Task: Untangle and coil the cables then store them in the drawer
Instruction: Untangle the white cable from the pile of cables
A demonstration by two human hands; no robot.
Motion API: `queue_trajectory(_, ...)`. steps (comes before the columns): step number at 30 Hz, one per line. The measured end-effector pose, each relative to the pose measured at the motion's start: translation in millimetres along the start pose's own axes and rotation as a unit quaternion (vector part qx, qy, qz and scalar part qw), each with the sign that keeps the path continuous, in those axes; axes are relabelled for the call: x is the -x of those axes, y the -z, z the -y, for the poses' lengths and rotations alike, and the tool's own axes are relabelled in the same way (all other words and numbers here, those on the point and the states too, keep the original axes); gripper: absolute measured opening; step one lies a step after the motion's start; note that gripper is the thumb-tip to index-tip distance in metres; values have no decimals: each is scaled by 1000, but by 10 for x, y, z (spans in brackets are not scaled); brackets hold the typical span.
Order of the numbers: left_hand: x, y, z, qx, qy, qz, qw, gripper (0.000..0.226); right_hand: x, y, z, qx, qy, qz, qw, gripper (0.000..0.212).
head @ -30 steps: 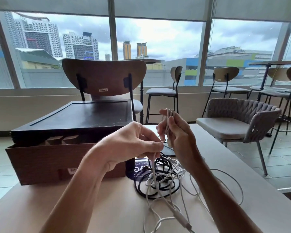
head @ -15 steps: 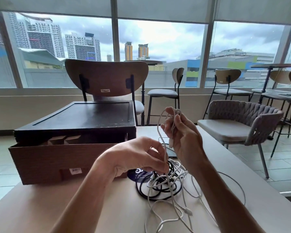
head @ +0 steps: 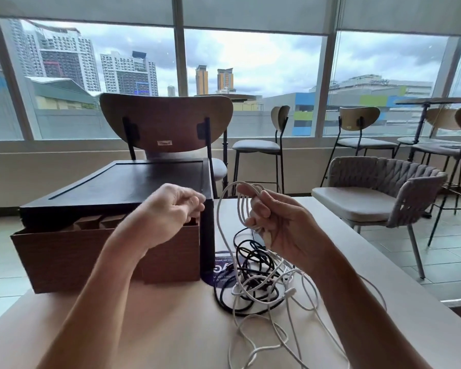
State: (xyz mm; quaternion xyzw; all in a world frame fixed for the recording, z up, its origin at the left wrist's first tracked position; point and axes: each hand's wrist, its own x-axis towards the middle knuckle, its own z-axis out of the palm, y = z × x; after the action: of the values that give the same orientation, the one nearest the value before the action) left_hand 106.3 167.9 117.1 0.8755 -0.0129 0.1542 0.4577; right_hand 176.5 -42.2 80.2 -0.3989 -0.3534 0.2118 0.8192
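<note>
While right hand [head: 282, 225] grips white cable [head: 218, 214], left hand [head: 171, 211] hovers beside drawer [head: 64, 259].

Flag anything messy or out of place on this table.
Yes: the white cable and black cable lie tangled in a loose heap on the table, right of the open drawer. Only a few white loops sit in the right hand.
</note>
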Motion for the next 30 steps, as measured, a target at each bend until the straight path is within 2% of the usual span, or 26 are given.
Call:
queue_trajectory(2, -7, -11, -22, 106, -36, -43, 993, 23, 0, 14, -21, -4, -8, 14, 1000, 35)
queue_trajectory(4, -4, -76, -79, 179, -54, -39, 982, 23, -5, 22, -35, -14, -12, 28, 999, 33)
queue_trajectory(8, -5, -314, -154, 250, -47, -38, 966, 19, -22, 20, -48, -44, -14, 47, 998, 27)
queue_trajectory(10, -24, -428, -155, 332, -17, -43, 942, 21, -36, 4, -60, -57, -10, 51, 997, 26)
queue_trajectory(13, -51, -541, -183, 486, 61, -26, 872, 23, -45, -11, -79, -64, -1, 44, 997, 26)
queue_trajectory(15, -57, -594, -201, 524, 103, -24, 845, 18, -43, -6, -87, -62, 4, 41, 997, 29)
queue_trajectory(19, -59, -627, -203, 557, 145, 9, 818, 19, -31, 26, -83, -73, 2, 40, 997, 32)
queue_trajectory(22, -66, -631, -214, 566, 141, -4, 812, 22, -39, 35, -85, -27, 7, 18, 999, 31)
queue_trajectory(26, -96, -698, -239, 559, 103, -49, 821, 31, -83, -16, -146, 46, 25, -34, 998, 30)
queue_trajectory(30, -103, -745, -217, 512, 68, -76, 853, 31, -113, -105, -239, 102, 47, -99, 989, 25)
